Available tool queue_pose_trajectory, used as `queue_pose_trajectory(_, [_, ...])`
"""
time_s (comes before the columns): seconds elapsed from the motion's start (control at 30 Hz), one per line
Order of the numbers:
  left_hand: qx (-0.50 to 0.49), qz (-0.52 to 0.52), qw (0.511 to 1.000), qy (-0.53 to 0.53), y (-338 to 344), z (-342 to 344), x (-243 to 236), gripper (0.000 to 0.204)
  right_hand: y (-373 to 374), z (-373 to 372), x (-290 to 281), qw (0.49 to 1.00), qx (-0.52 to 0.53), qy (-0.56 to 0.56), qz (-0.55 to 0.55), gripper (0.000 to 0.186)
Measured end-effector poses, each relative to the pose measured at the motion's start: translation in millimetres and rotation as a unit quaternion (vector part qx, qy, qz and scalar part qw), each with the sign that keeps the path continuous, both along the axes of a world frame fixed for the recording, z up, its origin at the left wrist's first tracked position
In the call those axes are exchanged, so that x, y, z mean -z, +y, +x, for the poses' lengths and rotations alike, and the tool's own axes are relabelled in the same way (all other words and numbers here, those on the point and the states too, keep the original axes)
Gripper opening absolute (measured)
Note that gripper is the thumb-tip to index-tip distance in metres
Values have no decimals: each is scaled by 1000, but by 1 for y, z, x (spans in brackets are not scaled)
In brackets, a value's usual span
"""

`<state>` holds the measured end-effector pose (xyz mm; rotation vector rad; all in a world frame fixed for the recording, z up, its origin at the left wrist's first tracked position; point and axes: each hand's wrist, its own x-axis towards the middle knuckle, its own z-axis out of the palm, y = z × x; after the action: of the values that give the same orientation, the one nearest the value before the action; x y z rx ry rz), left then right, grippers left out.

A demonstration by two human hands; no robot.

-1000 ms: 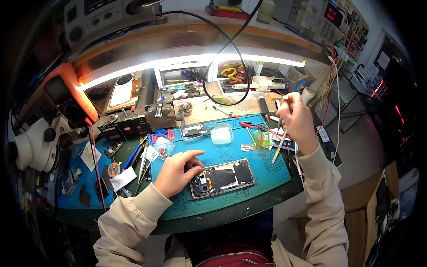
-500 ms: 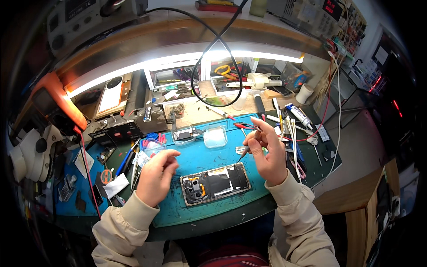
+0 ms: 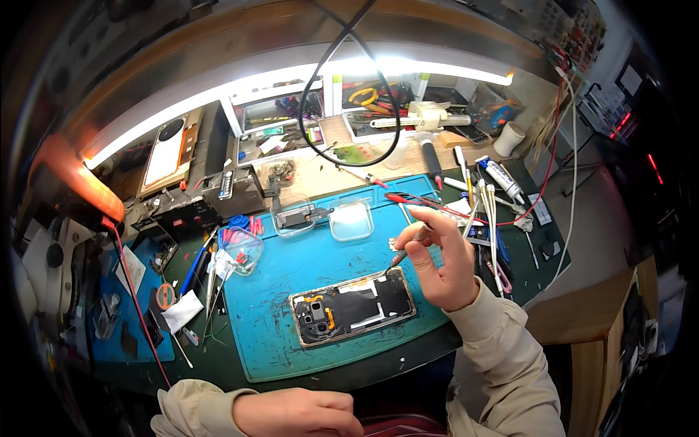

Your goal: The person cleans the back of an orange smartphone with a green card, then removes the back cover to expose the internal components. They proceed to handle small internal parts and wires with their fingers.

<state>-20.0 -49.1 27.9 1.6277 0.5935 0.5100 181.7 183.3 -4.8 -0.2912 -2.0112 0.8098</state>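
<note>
A screwdriver (image 3: 397,258) is pinched by the right hand (image 3: 445,268); leftward of it, the smartphone (image 3: 349,309), probably stiff but fragile, is best edge-held.

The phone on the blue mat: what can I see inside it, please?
Inside the open phone show a camera block, orange strips, white strips and a black covering. Whatever lies beneath that covering is hidden.

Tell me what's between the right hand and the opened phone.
In the head view, a slim tool, held in the right hand, points at the opened phone; whether it touches is unclear.
</note>
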Motion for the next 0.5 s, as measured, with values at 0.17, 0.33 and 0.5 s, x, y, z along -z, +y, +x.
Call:
queue_pose_trajectory(0.17, [-19,71,994,86,-15,21,19,33,-2,5,1,1000,-10,2,5,40])
queue_pose_trajectory(0.33, [-95,160,982,40,-32,43,19,36,-13,-10,-12,999,-29,17,-23,42])
queue_pose_trajectory(0.5, [-247,67,956,145,-19,6,-5,63,-22,-30,-27,996,-51,-12,66,45])
